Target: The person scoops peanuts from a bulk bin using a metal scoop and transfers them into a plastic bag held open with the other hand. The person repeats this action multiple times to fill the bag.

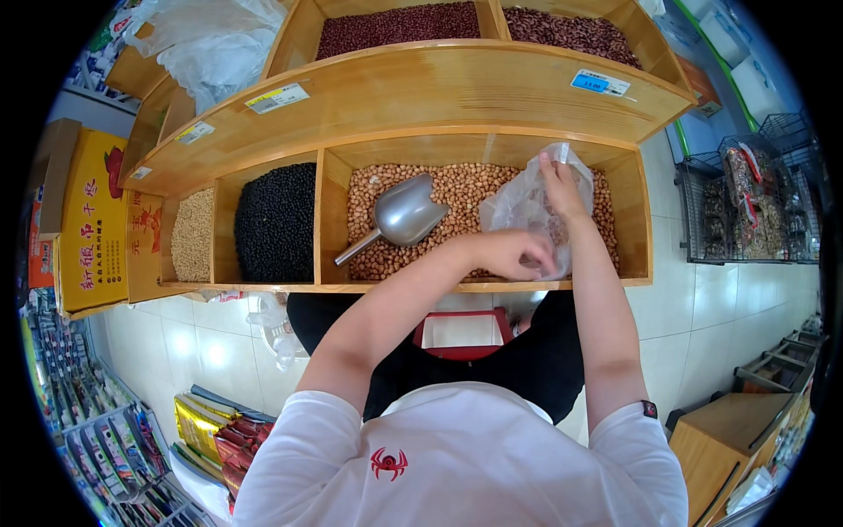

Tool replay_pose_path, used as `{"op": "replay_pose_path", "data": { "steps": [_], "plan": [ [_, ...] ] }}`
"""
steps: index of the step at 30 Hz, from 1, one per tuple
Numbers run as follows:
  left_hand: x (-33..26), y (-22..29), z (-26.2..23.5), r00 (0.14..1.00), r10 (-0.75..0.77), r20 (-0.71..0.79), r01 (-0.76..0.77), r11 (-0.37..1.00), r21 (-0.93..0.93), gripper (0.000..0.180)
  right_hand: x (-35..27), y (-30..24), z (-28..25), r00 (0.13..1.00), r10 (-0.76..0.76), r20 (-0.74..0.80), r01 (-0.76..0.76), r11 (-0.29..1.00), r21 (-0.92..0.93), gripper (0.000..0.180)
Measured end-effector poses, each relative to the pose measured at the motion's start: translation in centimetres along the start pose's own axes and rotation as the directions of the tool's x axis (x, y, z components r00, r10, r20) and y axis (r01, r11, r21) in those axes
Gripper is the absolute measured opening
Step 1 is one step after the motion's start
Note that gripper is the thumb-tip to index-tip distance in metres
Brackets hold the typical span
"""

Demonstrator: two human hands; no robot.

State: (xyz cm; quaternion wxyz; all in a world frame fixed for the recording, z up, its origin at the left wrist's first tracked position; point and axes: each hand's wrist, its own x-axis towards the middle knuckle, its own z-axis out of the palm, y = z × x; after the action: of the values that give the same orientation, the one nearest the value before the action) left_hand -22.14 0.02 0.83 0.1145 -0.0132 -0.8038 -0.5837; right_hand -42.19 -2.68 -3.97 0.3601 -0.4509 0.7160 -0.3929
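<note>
A clear plastic bag (509,209) lies over the right part of a wooden bin of tan, round beans or nuts (474,189). My right hand (564,186) grips the bag's far edge from the right side. At the bag's near end, by the bin's front wall, my left hand (520,255) is curled with thumb and fingers together on the plastic. Whether anything is inside the bag I cannot make out clearly. To the left of the bag a metal scoop (411,209) rests on the beans, its handle pointing toward the near left.
Left of this bin are compartments of black beans (277,224) and pale beans (192,235). A raised wooden shelf (457,83) behind holds red beans (399,26). A yellow carton (98,220) stands at far left, a wire basket of packets (751,202) at right. A red-rimmed container (463,334) sits below.
</note>
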Motion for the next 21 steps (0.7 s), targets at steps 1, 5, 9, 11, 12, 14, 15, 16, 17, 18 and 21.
{"op": "replay_pose_path", "data": {
  "steps": [1, 5, 9, 11, 12, 14, 15, 16, 17, 18, 21],
  "plan": [
    [-0.1, -0.5, 0.5, 0.992, -0.059, 0.116, 0.065, 0.997, -0.052, 0.031, -0.1, -0.3, 0.1, 1.000, 0.012, 0.004, -0.012, 0.999, -0.032, 0.077],
    [-0.2, -2.3, 1.3, 0.914, -0.328, 0.240, 0.239, 0.911, 0.336, 0.031, -0.4, -1.1, -0.2, 0.999, 0.038, 0.013, -0.035, 0.989, -0.146, 0.075],
    [-0.8, -3.0, 1.4, 0.954, -0.259, 0.148, 0.193, 0.914, 0.358, 0.027, -1.4, -1.7, 0.1, 0.999, 0.039, 0.032, -0.033, 0.985, -0.170, 0.064],
    [-0.3, -2.0, 0.5, 0.969, -0.224, 0.102, 0.177, 0.921, 0.347, 0.025, -1.6, -1.8, -0.4, 0.998, 0.027, 0.058, -0.009, 0.958, -0.287, 0.056],
    [-0.2, -1.7, 0.0, 0.980, -0.200, -0.017, 0.192, 0.909, 0.370, 0.024, -1.7, -1.8, -0.6, 0.997, 0.022, 0.071, 0.003, 0.939, -0.345, 0.052],
    [-0.3, -1.5, -1.0, 0.960, -0.133, -0.247, 0.228, 0.885, 0.407, 0.022, -0.9, -0.9, -1.2, 0.994, 0.049, 0.096, -0.015, 0.945, -0.327, 0.047],
    [-0.2, -1.5, -1.4, 0.928, -0.215, -0.306, 0.324, 0.871, 0.369, 0.026, -0.6, -0.4, -1.4, 0.992, 0.062, 0.107, -0.025, 0.948, -0.318, 0.045],
    [-0.7, -2.0, -1.3, 0.925, -0.229, -0.304, 0.351, 0.821, 0.450, 0.030, -0.8, -0.6, -1.1, 0.989, 0.077, 0.125, -0.020, 0.913, -0.407, 0.044],
    [-1.5, -3.0, -1.2, 0.921, -0.242, -0.307, 0.376, 0.761, 0.528, 0.033, -1.0, -1.1, -0.9, 0.986, 0.088, 0.143, -0.007, 0.870, -0.492, 0.043],
    [-2.3, -4.0, -1.0, 0.916, -0.255, -0.310, 0.397, 0.694, 0.601, 0.037, -1.2, -1.6, -0.6, 0.982, 0.101, 0.159, 0.009, 0.820, -0.573, 0.043],
    [-2.8, -5.1, -0.6, 0.895, -0.431, -0.115, 0.396, 0.650, 0.648, 0.047, -1.1, 1.4, 0.0, 0.981, 0.081, 0.175, 0.071, 0.693, -0.717, 0.041]
  ]
}}
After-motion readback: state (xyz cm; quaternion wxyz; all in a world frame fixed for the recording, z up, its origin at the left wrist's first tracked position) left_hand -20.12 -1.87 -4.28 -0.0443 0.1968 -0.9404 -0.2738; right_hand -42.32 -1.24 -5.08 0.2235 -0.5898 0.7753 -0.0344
